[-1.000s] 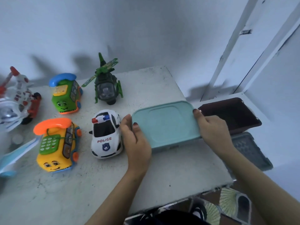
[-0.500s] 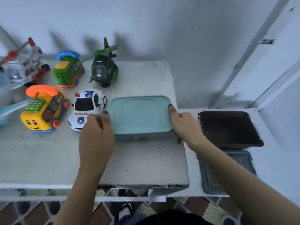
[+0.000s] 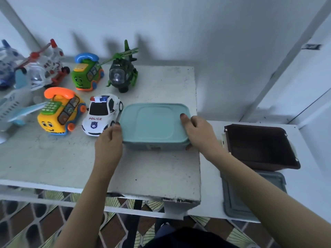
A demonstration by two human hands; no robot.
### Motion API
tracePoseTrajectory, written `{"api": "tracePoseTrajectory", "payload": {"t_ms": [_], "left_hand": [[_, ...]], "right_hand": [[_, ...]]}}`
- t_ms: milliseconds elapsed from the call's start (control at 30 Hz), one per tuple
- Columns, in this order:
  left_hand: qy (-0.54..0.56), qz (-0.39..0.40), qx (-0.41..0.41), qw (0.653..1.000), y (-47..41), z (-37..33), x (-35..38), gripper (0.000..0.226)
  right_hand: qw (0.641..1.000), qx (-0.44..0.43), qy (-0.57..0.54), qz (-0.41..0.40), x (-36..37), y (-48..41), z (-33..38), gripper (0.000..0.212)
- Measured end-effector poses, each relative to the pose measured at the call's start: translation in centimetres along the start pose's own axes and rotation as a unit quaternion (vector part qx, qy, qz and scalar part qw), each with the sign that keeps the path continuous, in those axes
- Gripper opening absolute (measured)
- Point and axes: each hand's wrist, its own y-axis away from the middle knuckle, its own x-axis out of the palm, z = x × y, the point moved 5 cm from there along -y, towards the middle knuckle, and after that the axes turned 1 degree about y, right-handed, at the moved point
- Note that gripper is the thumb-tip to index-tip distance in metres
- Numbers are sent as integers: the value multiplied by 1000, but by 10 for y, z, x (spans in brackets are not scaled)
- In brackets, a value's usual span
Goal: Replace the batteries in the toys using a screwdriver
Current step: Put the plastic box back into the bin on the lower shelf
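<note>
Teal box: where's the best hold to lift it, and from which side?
Take the teal box by its two short ends, one hand from each side, as the left hand and right hand do now. The lid is broad, flat, with no handle showing. The police car crowds the left end, so enter from the front.

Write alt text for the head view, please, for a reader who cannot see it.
A left hand and a right hand grip both ends of a lidded teal box on a table. A police car and a yellow toy phone stand left of it.
</note>
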Motion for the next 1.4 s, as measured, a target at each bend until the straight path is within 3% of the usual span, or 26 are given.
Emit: {"api": "tracePoseTrajectory", "payload": {"t_ms": [233, 333, 467, 633, 733, 833, 1133, 1200, 1300, 1400], "left_hand": [[24, 76, 6, 997, 0, -3, 0, 41], [-24, 103, 74, 992, 0, -21, 5, 41], [-52, 98, 184, 977, 6, -57, 23, 39], [84, 161, 54, 982, 24, -76, 73, 35], [145, 164, 8, 976, 46, -90, 109, 24], [158, 198, -19, 967, 72, -98, 153, 43], [134, 239, -95, 957, 124, -93, 317, 62], [152, 246, -136, 948, 126, -85, 354, 53], [185, 259, -218, 923, 117, -54, 410, 22], [182, 283, -274, 901, 111, -24, 452, 30]], "right_hand": [[1000, -20, 20, -10, -10, -2, 0, 41], [995, -45, 68, -55, -28, -4, 2, 47], [992, -45, 42, -112, -64, -5, -6, 58], [982, -37, -24, -182, -123, -5, -29, 56], [972, -22, -50, -229, -159, -7, -49, 42], [963, -11, -89, -255, -197, -11, -74, 26], [975, 88, -85, -184, -284, -56, -175, 13], [974, 120, -96, -167, -294, -67, -207, 13], [968, 167, -106, -151, -303, -86, -255, 16], [963, 212, -108, -123, -299, -106, -295, 29]]}}
